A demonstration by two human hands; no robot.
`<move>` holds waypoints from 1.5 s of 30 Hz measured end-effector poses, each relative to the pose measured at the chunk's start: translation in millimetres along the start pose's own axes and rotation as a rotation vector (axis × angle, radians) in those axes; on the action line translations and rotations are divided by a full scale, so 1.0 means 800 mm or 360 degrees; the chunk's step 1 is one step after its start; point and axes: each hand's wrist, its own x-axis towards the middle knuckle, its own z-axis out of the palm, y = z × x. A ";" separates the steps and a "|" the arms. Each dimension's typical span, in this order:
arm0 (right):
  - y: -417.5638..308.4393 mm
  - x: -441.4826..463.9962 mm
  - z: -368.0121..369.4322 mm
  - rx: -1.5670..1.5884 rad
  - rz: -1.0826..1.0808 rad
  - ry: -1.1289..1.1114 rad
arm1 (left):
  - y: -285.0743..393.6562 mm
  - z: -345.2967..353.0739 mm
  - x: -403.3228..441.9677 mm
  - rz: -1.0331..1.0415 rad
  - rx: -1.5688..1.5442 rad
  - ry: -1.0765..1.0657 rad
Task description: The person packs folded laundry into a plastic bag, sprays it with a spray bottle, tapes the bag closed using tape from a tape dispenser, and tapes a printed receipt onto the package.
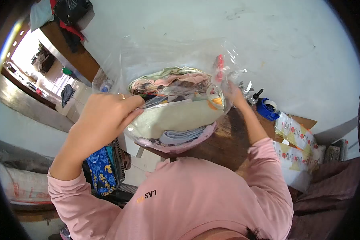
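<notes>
A large clear plastic bag point(168, 50) stands open in front of me. Inside it are folded cloths: a pale green one point(176, 120), a crumpled pink one point(188, 79) and a light blue-grey one point(183, 137) low at the near side. Something orange point(216, 103) shows at the right of the bundle. My left hand point(112, 114), with a ring on one finger, is closed on the bag's near left rim. At the right side, my right hand point(235, 95) holds the bag; its fingers are partly hidden by the shiny plastic.
The bag is over a brown wooden table point(232, 138) against a pale wall point(284, 52). Right of it are a blue tape dispenser point(267, 109), a black-tipped bottle point(257, 96) and flower-patterned packages point(294, 132). A blue floral cloth item point(102, 172) is at lower left.
</notes>
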 end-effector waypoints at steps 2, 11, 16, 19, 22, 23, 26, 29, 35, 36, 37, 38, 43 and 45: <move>0.031 0.034 0.063 0.0083 -0.0256 0.0435 | 0.011 -0.016 -0.008 0.0125 -0.0097 0.0084; 0.025 0.092 0.097 0.0537 0.0144 0.0214 | 0.068 -0.010 -0.074 0.0042 -0.0143 0.0346; -0.001 0.082 0.022 0.0326 0.0203 0.0130 | 0.073 0.025 -0.084 0.0348 0.0231 0.0736; -0.065 0.076 -0.086 0.0402 0.0102 0.0150 | 0.070 0.041 -0.088 0.0459 0.0221 0.0878; -0.161 0.064 -0.214 0.0746 -0.0453 0.0223 | 0.066 0.050 -0.092 0.0534 0.0230 0.0914; -0.185 0.063 -0.253 0.0707 -0.0341 0.0257 | 0.065 0.049 -0.092 0.0575 0.0231 0.0918; -0.272 0.062 -0.316 0.0543 -0.0509 0.0097 | 0.066 0.061 -0.090 0.0660 0.0254 0.1022; -0.372 0.045 -0.310 0.0445 -0.0443 -0.0597 | 0.067 0.072 -0.093 0.0663 0.0325 0.1120; -0.483 -0.024 -0.192 0.0085 -0.0153 -0.1828 | 0.069 0.074 -0.101 0.0664 0.0424 0.1138; -0.486 -0.024 -0.180 -0.0103 -0.0196 -0.1980 | 0.070 0.076 -0.102 0.0661 0.0424 0.1136; -0.482 -0.023 -0.167 -0.0334 -0.0237 -0.2007 | 0.069 0.078 -0.103 0.0660 0.0424 0.1133; -0.481 -0.024 -0.161 -0.0442 -0.0248 -0.2029 | 0.069 0.078 -0.103 0.0664 0.0428 0.1133; -0.478 -0.026 -0.157 -0.0689 -0.0165 -0.1995 | 0.064 0.075 -0.104 0.0692 0.0463 0.1123; -0.473 -0.031 -0.163 -0.0693 -0.0063 -0.1958 | 0.062 0.075 -0.103 0.0716 0.0445 0.1130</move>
